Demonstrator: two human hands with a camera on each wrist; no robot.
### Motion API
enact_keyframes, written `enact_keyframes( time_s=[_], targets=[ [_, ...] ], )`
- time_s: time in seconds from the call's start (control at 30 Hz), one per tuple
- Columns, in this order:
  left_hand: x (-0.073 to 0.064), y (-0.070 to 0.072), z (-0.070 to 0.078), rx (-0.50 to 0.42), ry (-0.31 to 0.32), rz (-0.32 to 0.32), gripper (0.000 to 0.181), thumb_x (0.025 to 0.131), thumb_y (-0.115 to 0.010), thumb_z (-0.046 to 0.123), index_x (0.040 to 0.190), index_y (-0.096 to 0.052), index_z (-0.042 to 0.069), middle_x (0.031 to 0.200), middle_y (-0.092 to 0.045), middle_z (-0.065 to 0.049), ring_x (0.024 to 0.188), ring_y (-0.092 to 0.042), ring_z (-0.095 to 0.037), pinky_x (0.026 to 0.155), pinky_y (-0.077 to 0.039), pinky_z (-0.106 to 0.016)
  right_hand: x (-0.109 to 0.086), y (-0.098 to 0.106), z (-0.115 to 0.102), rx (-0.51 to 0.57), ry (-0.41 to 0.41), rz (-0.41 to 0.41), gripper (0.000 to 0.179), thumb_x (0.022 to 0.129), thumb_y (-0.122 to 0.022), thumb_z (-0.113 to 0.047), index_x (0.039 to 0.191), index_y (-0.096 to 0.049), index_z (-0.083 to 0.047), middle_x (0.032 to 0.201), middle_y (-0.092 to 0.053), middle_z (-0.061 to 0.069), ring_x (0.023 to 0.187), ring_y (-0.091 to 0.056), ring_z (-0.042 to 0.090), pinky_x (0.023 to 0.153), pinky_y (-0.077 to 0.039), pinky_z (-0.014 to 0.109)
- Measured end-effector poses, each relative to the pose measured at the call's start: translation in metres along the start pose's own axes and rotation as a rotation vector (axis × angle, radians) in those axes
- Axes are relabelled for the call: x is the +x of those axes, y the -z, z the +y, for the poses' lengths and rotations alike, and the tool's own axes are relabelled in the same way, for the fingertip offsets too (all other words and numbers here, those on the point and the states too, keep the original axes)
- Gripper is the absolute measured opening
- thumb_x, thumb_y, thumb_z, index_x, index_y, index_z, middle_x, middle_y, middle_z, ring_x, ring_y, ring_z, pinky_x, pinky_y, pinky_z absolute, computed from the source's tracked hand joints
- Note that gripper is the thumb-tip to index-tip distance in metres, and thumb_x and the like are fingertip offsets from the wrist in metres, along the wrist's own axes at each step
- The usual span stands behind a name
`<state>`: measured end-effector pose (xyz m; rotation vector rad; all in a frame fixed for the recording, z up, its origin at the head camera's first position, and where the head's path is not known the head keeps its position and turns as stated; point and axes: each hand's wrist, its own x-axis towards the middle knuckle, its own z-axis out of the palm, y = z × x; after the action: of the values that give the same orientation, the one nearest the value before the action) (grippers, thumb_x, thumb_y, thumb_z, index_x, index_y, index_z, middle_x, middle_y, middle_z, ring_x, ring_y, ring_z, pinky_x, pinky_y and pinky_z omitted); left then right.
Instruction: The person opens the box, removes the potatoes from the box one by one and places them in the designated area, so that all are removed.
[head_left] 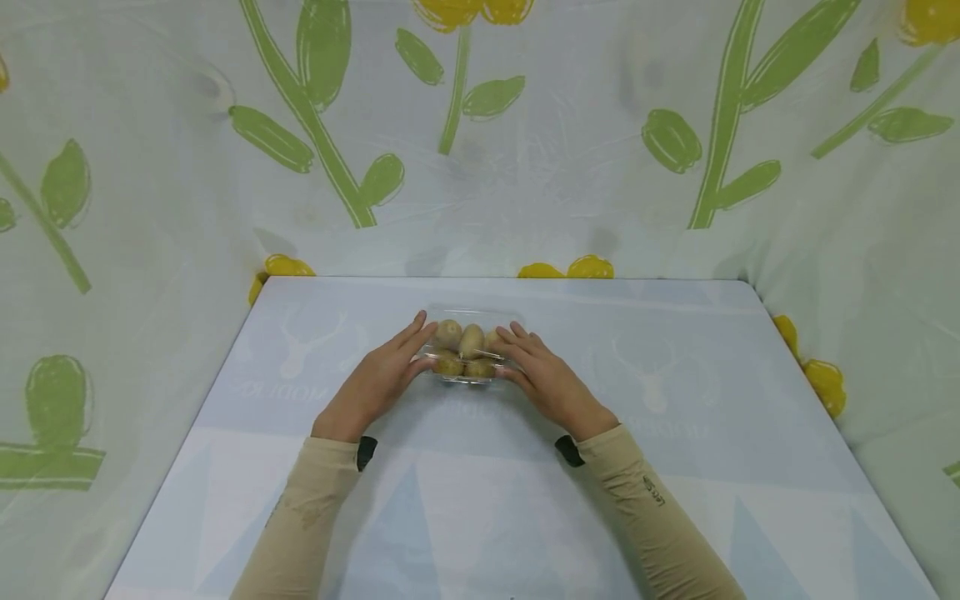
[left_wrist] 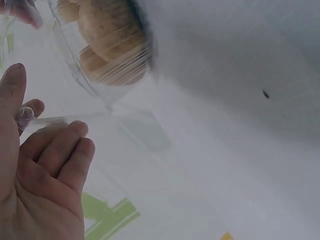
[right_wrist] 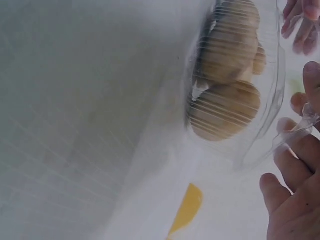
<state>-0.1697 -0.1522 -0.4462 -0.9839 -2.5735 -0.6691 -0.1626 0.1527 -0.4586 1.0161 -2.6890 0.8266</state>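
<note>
A clear plastic clamshell box (head_left: pixel 468 380) sits toward the far middle of the table with several potatoes (head_left: pixel 471 342) in it. Its ribbed side shows the tan potatoes (right_wrist: pixel 227 110) in the right wrist view. The transparent lid (left_wrist: pixel 50 120) stands partly raised from the base rim at the near corners; how far is hard to tell. My left hand (head_left: pixel 382 379) pinches the lid's left corner between thumb and fingers. On the other side, my right hand (head_left: pixel 551 379) pinches the right corner, its outer fingers (right_wrist: pixel 272 192) loosely bent.
A pale table (head_left: pixel 480 517) with faint blue triangles and printed deer heads lies under the box. Hanging cloth (head_left: pixel 570 167) with green leaves and yellow flowers encloses it at the back and both sides.
</note>
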Motion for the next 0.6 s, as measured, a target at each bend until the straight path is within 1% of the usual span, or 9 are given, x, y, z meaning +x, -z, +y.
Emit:
enact_keyframes(
  time_s=[0.1,0.17,0.27,0.33,0.37,0.43,0.5,0.6],
  targets=[
    [0.002,0.003,-0.001,0.002,0.007,0.006,0.062,0.096,-0.071,0.017,0.152,-0.046,0.004,0.153,-0.044,-0.024,0.128,-0.058,-0.035,0.100,-0.052,-0.044,0.002,0.003,0.000,-0.016,0.027,0.033,0.044,0.103,-0.062,-0.022,0.144,-0.055,-0.009,0.155,-0.045,0.014,0.149,-0.032,0.030,0.121,-0.025,0.048],
    [0.003,0.005,-0.001,-0.013,0.017,0.006,0.062,0.096,-0.071,0.017,0.152,-0.046,0.005,0.152,-0.045,-0.024,0.130,-0.056,-0.036,0.101,-0.051,-0.045,0.003,0.005,-0.001,-0.026,0.045,0.058,0.045,0.101,-0.064,-0.020,0.143,-0.055,-0.007,0.153,-0.047,0.014,0.147,-0.035,0.031,0.121,-0.027,0.049],
    [0.004,0.006,-0.002,-0.050,0.060,-0.016,0.063,0.097,-0.071,0.019,0.153,-0.046,0.008,0.154,-0.045,-0.020,0.134,-0.052,-0.034,0.105,-0.048,-0.046,0.005,0.007,-0.001,-0.038,0.048,0.096,0.047,0.100,-0.067,-0.019,0.144,-0.056,-0.005,0.151,-0.050,0.014,0.145,-0.039,0.031,0.120,-0.029,0.049],
    [0.005,0.008,-0.001,-0.083,0.099,-0.034,0.063,0.097,-0.071,0.021,0.154,-0.045,0.010,0.155,-0.044,-0.017,0.137,-0.049,-0.032,0.108,-0.045,-0.047,0.006,0.008,-0.001,-0.048,0.040,0.124,0.048,0.099,-0.068,-0.019,0.144,-0.056,-0.006,0.150,-0.052,0.013,0.144,-0.041,0.030,0.119,-0.030,0.049],
    [0.006,0.008,-0.001,-0.096,0.120,-0.042,0.062,0.098,-0.070,0.024,0.154,-0.045,0.012,0.156,-0.044,-0.015,0.138,-0.048,-0.031,0.109,-0.044,-0.047,0.006,0.009,-0.001,-0.053,0.035,0.142,0.048,0.099,-0.068,-0.019,0.143,-0.057,-0.007,0.149,-0.053,0.012,0.143,-0.042,0.030,0.118,-0.031,0.049],
    [0.007,0.009,-0.001,-0.113,0.138,-0.041,0.061,0.100,-0.067,0.028,0.154,-0.045,0.014,0.156,-0.044,-0.012,0.139,-0.047,-0.030,0.110,-0.043,-0.048,0.006,0.010,-0.002,-0.065,0.034,0.189,0.046,0.097,-0.070,-0.018,0.142,-0.059,-0.008,0.146,-0.055,0.011,0.141,-0.046,0.030,0.116,-0.036,0.049],
    [0.007,0.010,-0.002,-0.118,0.123,-0.011,0.057,0.101,-0.065,0.029,0.153,-0.047,0.014,0.154,-0.047,-0.012,0.138,-0.049,-0.030,0.109,-0.044,-0.047,0.007,0.011,-0.003,-0.064,0.033,0.253,0.045,0.096,-0.073,-0.015,0.138,-0.062,-0.009,0.143,-0.058,0.010,0.137,-0.050,0.029,0.113,-0.041,0.045],
    [0.009,0.011,-0.004,-0.104,0.055,0.082,0.049,0.100,-0.066,0.024,0.147,-0.056,0.012,0.147,-0.056,-0.013,0.131,-0.056,-0.030,0.104,-0.049,-0.047,0.009,0.015,-0.006,-0.059,0.040,0.369,0.041,0.093,-0.075,-0.011,0.133,-0.066,-0.008,0.136,-0.063,0.009,0.128,-0.058,0.027,0.105,-0.049,0.039]
  ],
)
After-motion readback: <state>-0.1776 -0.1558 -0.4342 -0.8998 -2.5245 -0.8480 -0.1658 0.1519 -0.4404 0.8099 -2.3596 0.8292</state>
